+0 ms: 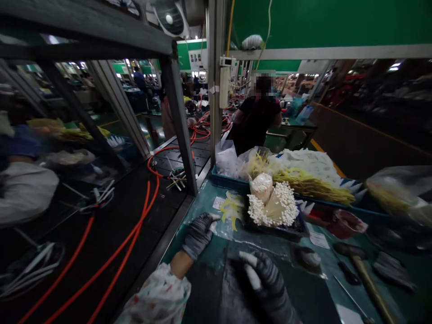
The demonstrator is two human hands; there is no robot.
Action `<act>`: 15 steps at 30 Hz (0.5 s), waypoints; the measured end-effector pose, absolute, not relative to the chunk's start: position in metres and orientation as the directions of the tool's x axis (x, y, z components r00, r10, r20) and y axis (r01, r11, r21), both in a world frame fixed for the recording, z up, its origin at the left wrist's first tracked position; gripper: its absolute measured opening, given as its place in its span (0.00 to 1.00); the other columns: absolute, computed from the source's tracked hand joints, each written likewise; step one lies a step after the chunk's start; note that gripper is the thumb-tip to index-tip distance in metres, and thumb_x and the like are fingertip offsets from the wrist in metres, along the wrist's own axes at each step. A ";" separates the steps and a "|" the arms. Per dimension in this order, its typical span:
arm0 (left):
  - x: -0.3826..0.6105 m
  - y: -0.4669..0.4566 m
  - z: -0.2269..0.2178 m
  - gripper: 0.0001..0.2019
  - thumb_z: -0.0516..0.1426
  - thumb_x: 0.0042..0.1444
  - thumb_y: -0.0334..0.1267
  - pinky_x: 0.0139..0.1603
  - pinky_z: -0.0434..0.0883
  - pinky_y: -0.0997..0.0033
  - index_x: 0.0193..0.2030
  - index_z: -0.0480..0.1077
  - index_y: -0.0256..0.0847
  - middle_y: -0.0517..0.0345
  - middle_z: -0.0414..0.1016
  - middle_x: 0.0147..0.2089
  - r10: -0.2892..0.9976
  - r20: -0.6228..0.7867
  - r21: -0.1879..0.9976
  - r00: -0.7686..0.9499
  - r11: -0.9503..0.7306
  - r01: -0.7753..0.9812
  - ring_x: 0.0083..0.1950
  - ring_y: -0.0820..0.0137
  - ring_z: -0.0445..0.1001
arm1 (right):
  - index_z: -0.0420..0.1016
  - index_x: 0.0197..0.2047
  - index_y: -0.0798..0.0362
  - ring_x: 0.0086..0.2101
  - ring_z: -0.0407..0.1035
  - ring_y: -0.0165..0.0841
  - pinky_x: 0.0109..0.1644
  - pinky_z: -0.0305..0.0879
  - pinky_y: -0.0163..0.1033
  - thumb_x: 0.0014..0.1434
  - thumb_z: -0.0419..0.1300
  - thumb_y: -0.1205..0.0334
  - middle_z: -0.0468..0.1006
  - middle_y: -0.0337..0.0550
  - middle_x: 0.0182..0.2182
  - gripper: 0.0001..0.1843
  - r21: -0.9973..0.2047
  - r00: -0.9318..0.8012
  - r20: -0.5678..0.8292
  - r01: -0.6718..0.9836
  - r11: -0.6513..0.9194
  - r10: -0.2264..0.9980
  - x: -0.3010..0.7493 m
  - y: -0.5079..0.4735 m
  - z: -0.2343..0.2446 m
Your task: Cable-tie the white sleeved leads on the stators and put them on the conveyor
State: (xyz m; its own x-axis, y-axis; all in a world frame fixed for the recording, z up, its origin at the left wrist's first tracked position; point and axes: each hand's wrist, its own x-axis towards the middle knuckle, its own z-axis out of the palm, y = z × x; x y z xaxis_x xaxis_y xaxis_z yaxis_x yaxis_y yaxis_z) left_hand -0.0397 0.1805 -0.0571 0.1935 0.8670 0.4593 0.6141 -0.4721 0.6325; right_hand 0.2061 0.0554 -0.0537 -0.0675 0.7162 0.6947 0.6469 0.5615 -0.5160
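My left hand [199, 236], in a dark striped glove with white fingertips, reaches over the left edge of the bench. Its fingers stretch forward, and nothing shows in them. Just beyond the fingertips lie thin yellow petal-shaped pieces [232, 209] on clear plastic. My right hand [266, 279], gloved alike, hovers over a dark mat [232, 292] at the front. Its white-tipped thumb and finger are apart, with nothing visible between them. Ahead of both hands, bundles of white-tipped stems [278, 204] sit in a dark tray [286, 231], one bundle wrapped.
Behind, a blue tray [222, 179] holds yellow strands [310, 184] and white pieces. To the right lie a hammer [366, 274], a dark glove [393, 270] and a reddish pot [347, 220]. Left, a dark conveyor [165, 202] carries orange hoses [138, 225]. A person [259, 117] stands ahead.
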 end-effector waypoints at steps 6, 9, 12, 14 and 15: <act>-0.038 0.175 -0.059 0.17 0.57 0.68 0.28 0.63 0.84 0.63 0.53 0.84 0.51 0.56 0.89 0.51 0.873 0.433 0.608 0.225 -0.467 0.642 0.54 0.64 0.87 | 0.86 0.56 0.41 0.38 0.87 0.36 0.42 0.84 0.36 0.72 0.59 0.67 0.91 0.41 0.42 0.18 -0.455 -0.088 0.734 0.672 0.584 0.673 0.207 0.055 -0.053; -0.037 0.172 -0.057 0.19 0.56 0.68 0.28 0.65 0.82 0.63 0.55 0.84 0.51 0.55 0.88 0.53 0.880 0.413 0.606 0.232 -0.456 0.652 0.56 0.64 0.86 | 0.86 0.57 0.39 0.39 0.87 0.36 0.44 0.84 0.37 0.71 0.59 0.68 0.91 0.40 0.43 0.20 -0.457 -0.097 0.722 0.675 0.578 0.685 0.207 0.054 -0.057; -0.036 0.171 -0.056 0.20 0.56 0.68 0.27 0.64 0.82 0.62 0.55 0.84 0.52 0.55 0.88 0.53 0.892 0.385 0.606 0.239 -0.439 0.663 0.56 0.64 0.86 | 0.86 0.57 0.40 0.40 0.87 0.35 0.45 0.84 0.36 0.72 0.58 0.68 0.91 0.40 0.43 0.20 -0.459 -0.121 0.707 0.671 0.582 0.697 0.207 0.053 -0.059; -0.035 0.171 -0.056 0.20 0.56 0.67 0.27 0.63 0.82 0.62 0.55 0.84 0.53 0.55 0.88 0.52 0.894 0.376 0.605 0.244 -0.437 0.666 0.56 0.63 0.86 | 0.85 0.57 0.40 0.40 0.87 0.34 0.44 0.83 0.34 0.73 0.57 0.67 0.91 0.39 0.43 0.19 -0.455 -0.139 0.706 0.661 0.596 0.694 0.207 0.053 -0.059; -0.035 0.171 -0.056 0.20 0.56 0.67 0.27 0.63 0.82 0.62 0.55 0.84 0.53 0.56 0.88 0.52 0.894 0.374 0.603 0.248 -0.437 0.667 0.55 0.63 0.86 | 0.85 0.57 0.40 0.39 0.87 0.34 0.44 0.83 0.34 0.73 0.57 0.67 0.91 0.39 0.43 0.19 -0.452 -0.148 0.705 0.660 0.600 0.694 0.206 0.053 -0.059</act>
State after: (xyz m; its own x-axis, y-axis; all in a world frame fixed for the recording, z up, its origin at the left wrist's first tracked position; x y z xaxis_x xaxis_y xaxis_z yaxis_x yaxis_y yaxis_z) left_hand -0.0348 0.1707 -0.0558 0.2478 0.8938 0.3737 0.6675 -0.4371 0.6029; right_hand 0.2065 0.0533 -0.0586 -0.1480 0.6939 0.7047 0.6597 0.6001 -0.4524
